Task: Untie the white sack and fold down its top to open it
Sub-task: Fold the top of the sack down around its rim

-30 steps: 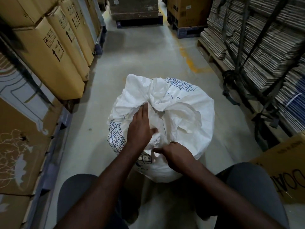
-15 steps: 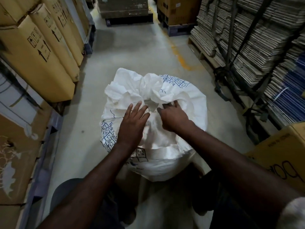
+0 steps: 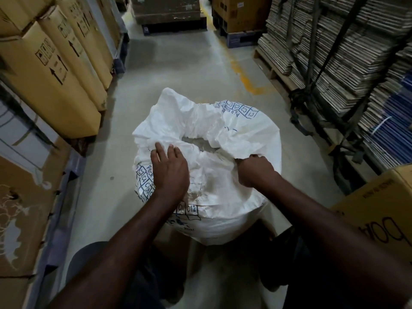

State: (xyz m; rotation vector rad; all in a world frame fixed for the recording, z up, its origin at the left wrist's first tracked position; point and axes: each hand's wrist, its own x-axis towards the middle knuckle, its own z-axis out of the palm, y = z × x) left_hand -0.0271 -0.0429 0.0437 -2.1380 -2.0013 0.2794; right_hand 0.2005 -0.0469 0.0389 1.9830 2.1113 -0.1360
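Observation:
A large white woven sack with blue printed squares stands on the concrete floor between my knees. Its top is loose and crumpled, and a dark gap shows at the mouth in the middle. My left hand rests on the near left part of the top, fingers spread and pressing the cloth at the mouth's edge. My right hand is closed in a fist on the sack's rim at the near right, holding the cloth pulled outward.
Tall yellow-brown cartons line the left side on low racks. Strapped stacks of flattened cardboard fill the right. A brown box stands at the near right. Pallets with boxes close the aisle's far end.
My right hand has moved from the middle of the sack top to its right rim and gripped it, pulling the mouth wider. My left hand has shifted slightly toward the left edge.

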